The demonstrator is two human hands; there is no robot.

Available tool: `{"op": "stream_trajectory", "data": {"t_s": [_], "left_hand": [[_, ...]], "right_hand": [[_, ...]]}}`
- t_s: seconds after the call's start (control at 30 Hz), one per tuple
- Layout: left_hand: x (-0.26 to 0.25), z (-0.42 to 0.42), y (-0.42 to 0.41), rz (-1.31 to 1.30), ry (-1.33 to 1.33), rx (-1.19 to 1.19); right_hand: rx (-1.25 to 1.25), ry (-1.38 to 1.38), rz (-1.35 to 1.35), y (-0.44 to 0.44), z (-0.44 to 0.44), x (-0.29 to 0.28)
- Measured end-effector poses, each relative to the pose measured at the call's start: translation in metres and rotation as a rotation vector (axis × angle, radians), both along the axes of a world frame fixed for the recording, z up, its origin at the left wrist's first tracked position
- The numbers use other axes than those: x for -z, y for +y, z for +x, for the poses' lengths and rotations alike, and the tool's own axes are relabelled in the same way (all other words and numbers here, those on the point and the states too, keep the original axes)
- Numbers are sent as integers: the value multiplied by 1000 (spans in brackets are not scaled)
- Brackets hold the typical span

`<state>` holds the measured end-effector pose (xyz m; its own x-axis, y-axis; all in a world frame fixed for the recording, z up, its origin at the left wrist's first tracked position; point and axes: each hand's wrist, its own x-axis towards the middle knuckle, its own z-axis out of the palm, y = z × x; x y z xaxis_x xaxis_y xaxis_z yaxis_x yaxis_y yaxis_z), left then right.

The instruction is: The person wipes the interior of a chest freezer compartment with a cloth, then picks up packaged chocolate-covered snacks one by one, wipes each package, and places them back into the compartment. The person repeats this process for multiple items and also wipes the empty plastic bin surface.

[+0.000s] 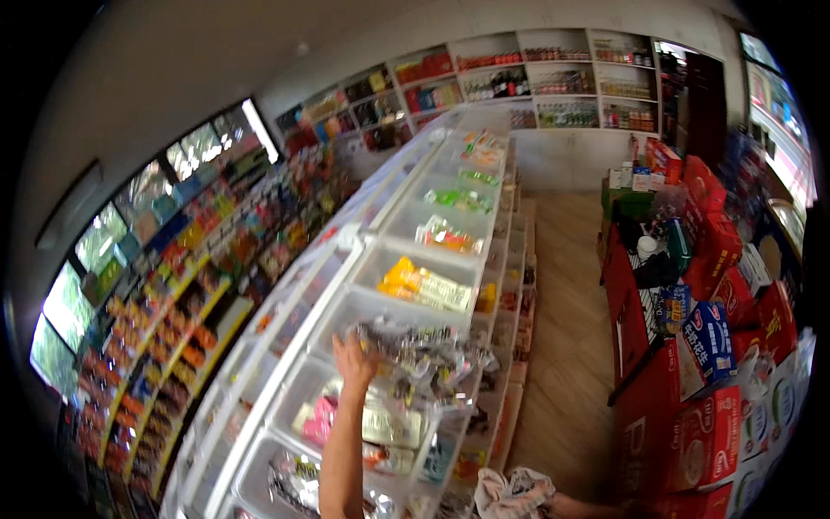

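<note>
My left hand [355,364] reaches over a row of clear plastic bins and is at the left end of several silvery plastic packets [428,353]. These blurred packets lie across the rim of one bin [324,327] and overhang the one nearer me. Whether my fingers grip them cannot be made out. Pink and pale packets [392,425] fill the bin under my forearm, and yellow packets [425,285] lie in the bin beyond. Low on the right, my right hand [559,505] holds a crumpled pale cloth [512,492], which hides most of its fingers.
The bins sit on a long tiered display rack [369,243]. Right of it runs a tiled floor aisle [561,279], then a counter [626,311] stacked with red cartons [703,434]. Shelves of packaged goods [162,344] stand left. Bottle shelves [557,81] line the far wall.
</note>
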<state>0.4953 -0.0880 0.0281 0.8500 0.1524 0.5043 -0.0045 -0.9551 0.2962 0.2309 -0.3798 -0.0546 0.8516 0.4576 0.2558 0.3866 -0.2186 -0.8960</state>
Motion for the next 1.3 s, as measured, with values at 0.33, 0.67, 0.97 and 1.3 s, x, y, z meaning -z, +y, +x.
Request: {"op": "stream_trajectory", "data": {"t_s": [0.33, 0.67, 0.97, 1.3], "left_hand": [[-63, -161, 82, -1074, 11, 96], [55, -331, 120, -1002, 303, -434], [50, -296, 59, -274, 405, -451], [65, -268, 40, -288, 449, -442]], "right_hand": [[32, -312, -222, 12, -13, 4], [-131, -436, -182, 60, -12, 10], [-287, -505, -170, 65, -16, 13], [-276, -483, -142, 60, -13, 9]]}}
